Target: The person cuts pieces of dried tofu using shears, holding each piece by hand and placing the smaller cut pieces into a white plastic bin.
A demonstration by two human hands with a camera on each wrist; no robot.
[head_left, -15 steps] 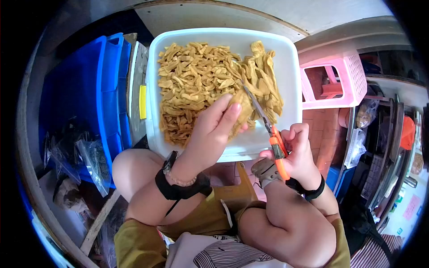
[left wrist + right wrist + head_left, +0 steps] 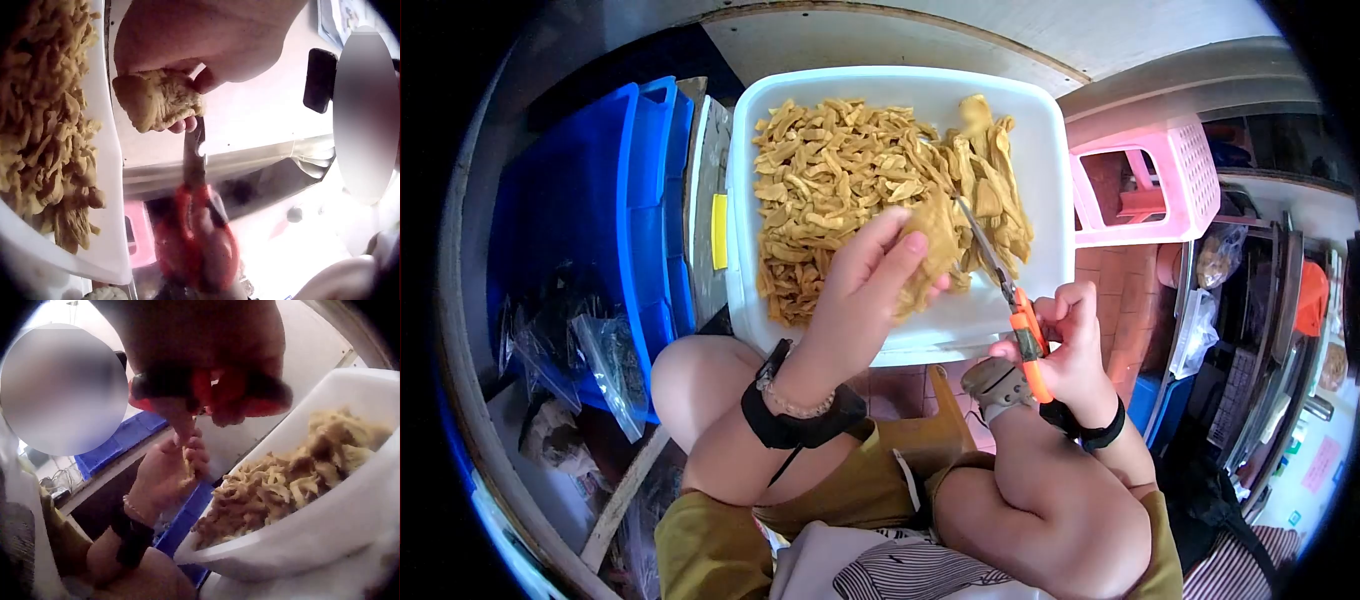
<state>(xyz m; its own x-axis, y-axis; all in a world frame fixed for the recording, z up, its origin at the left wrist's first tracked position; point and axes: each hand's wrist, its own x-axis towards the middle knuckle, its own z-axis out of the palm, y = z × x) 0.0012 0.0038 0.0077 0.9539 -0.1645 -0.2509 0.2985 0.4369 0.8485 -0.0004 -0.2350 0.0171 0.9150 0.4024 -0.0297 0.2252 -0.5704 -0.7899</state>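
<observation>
A white plastic tub [image 2: 1048, 160] sits in front of the person's knees. Short yellow-brown wrinkled strips [image 2: 830, 190] fill its left and middle. Longer uncut pieces [image 2: 998, 200] of the same food lie at its right. Over the tub, the left hand [image 2: 865, 275] pinches a flat wrinkled yellow-brown piece [image 2: 932, 240] between thumb and fingers. Orange-handled scissors [image 2: 1025, 335] are gripped in the right hand [image 2: 1072, 345], past the tub's near right corner. In the left wrist view their blades [image 2: 195, 150] reach the edge of the held piece [image 2: 156, 103].
Blue plastic crates [image 2: 655, 210] stand left of the tub, with clear plastic bags [image 2: 615, 360] beside them. A pink plastic stool [image 2: 1195, 180] is to the right, near shelves [image 2: 1260, 330]. Behind the tub rises a pale wall [image 2: 880, 45]. The person's bare knees are close below the tub.
The left hand and its piece have shifted slightly left. The scissors have tilted a little and their tips have moved slightly right and nearer the person.
</observation>
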